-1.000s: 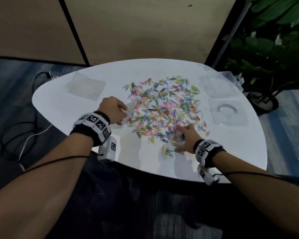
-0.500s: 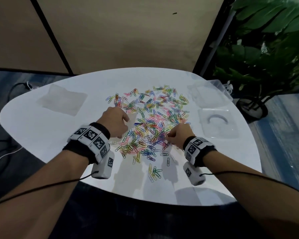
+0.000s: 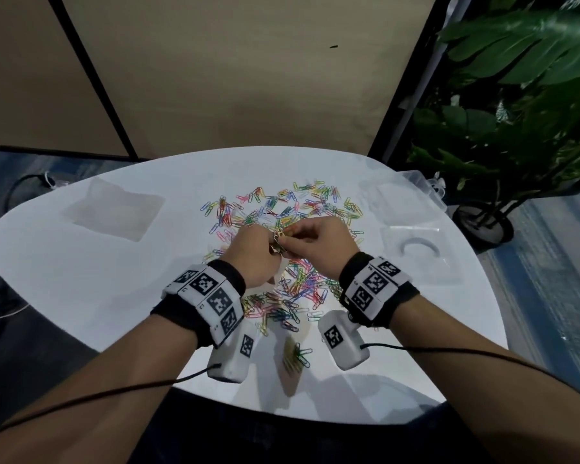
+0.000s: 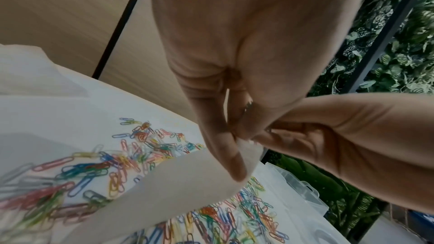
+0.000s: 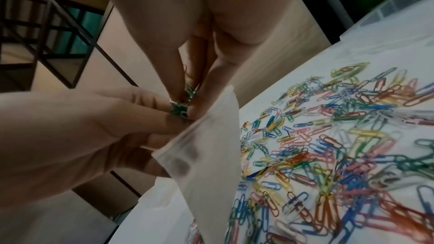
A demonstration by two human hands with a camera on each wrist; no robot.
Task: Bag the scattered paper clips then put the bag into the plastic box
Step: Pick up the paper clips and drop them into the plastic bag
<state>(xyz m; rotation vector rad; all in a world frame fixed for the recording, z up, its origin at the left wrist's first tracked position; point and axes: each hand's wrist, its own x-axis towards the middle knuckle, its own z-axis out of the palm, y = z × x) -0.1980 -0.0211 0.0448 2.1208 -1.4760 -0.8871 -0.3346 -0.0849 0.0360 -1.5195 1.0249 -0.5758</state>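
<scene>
Left hand pinches the limp, slippery plastic bag near its mouth; right hand pinches a light bunch of paper clips, best grasped in clusters

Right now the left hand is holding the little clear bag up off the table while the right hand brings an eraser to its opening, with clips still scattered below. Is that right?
Not quite: the right hand pinches a small bunch of paper clips, not an eraser, as the right wrist view shows. The rest holds: the left hand holds the bag above the table.
</scene>
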